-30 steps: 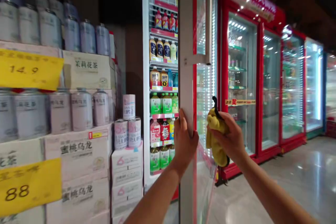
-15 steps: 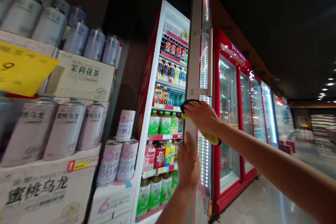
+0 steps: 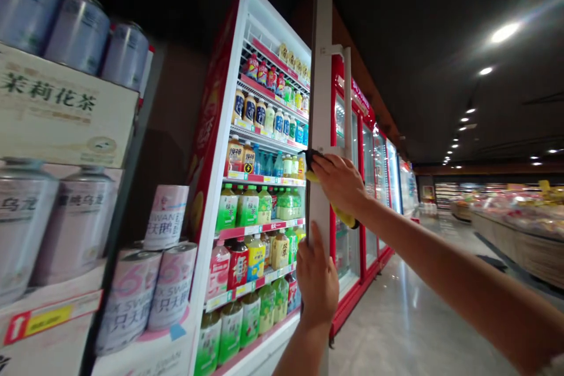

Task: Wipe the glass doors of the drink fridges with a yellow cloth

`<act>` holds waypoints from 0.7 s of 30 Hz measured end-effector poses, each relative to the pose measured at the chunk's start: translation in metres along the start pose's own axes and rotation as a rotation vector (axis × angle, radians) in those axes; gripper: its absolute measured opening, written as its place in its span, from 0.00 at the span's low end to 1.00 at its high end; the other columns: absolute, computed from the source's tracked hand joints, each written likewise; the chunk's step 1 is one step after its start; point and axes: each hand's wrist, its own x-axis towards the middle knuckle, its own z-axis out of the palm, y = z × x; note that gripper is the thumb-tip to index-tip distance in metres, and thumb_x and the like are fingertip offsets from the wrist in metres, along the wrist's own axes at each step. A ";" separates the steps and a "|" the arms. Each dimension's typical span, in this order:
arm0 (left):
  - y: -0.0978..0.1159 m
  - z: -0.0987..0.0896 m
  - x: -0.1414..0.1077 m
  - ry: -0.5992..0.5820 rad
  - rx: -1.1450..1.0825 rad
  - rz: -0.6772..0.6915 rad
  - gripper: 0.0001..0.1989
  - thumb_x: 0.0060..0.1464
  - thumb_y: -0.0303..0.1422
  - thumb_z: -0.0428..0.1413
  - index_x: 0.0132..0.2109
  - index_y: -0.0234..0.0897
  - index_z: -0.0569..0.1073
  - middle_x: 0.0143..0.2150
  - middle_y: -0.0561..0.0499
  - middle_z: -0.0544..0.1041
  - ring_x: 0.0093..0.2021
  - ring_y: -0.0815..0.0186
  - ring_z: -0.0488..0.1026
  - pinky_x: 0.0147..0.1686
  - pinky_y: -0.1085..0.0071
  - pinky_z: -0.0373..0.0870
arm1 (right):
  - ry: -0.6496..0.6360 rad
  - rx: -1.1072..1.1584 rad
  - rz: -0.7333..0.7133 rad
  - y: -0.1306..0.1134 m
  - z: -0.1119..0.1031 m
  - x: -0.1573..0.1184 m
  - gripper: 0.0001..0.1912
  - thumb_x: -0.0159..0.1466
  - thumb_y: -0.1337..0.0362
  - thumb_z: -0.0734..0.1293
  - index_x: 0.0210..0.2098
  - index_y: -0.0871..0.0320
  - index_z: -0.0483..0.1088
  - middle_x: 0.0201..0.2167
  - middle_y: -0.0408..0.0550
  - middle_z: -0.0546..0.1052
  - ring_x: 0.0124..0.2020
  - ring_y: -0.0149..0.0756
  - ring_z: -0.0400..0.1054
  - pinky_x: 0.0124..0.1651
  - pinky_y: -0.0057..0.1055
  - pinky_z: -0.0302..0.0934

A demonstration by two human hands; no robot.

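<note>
A cooler door (image 3: 324,94) with a white-grey frame stands swung open, seen nearly edge-on. My right hand (image 3: 340,183) presses a yellow and black cloth (image 3: 345,216) against the door frame, fingers wrapped over it at the edge. Just below, my left hand (image 3: 317,276) rests on the same edge, its index finger pointing up along the frame and the others bent round it. To the left, the lit cooler (image 3: 233,129) shows shelves of bottled drinks. A handle (image 3: 348,100) is fixed on the door above my right hand.
Stacked drink cans (image 3: 165,217) and boxes (image 3: 66,108) crowd the left side near the cooler. Red-framed coolers (image 3: 363,182) line up beyond the door. Shiny floor (image 3: 396,305) and a long produce counter (image 3: 520,235) lie to the right.
The view has turned right and the door appears more edge-on, with more of the cooler's shelves showing. Both hands remain at the door edge, the cloth still under my right hand.
</note>
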 end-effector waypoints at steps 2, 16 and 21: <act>-0.002 0.002 -0.001 -0.009 -0.001 0.007 0.44 0.59 0.19 0.51 0.77 0.39 0.44 0.54 0.39 0.71 0.51 0.54 0.74 0.52 0.58 0.74 | -0.007 0.018 -0.085 -0.005 0.002 -0.010 0.19 0.72 0.68 0.61 0.60 0.56 0.73 0.65 0.51 0.73 0.61 0.48 0.66 0.58 0.45 0.61; -0.011 0.002 -0.002 0.099 -0.024 0.055 0.43 0.61 0.20 0.50 0.78 0.42 0.42 0.57 0.37 0.73 0.55 0.52 0.74 0.52 0.55 0.75 | 0.057 0.056 0.001 0.061 -0.017 0.097 0.22 0.68 0.71 0.63 0.56 0.49 0.77 0.61 0.43 0.77 0.63 0.45 0.66 0.65 0.46 0.61; -0.021 0.003 0.005 0.074 -0.040 0.096 0.45 0.57 0.24 0.55 0.77 0.44 0.47 0.63 0.37 0.71 0.56 0.50 0.74 0.51 0.55 0.77 | 0.081 -0.047 0.138 0.060 -0.029 0.130 0.17 0.70 0.70 0.62 0.54 0.54 0.77 0.60 0.51 0.76 0.62 0.50 0.65 0.61 0.48 0.64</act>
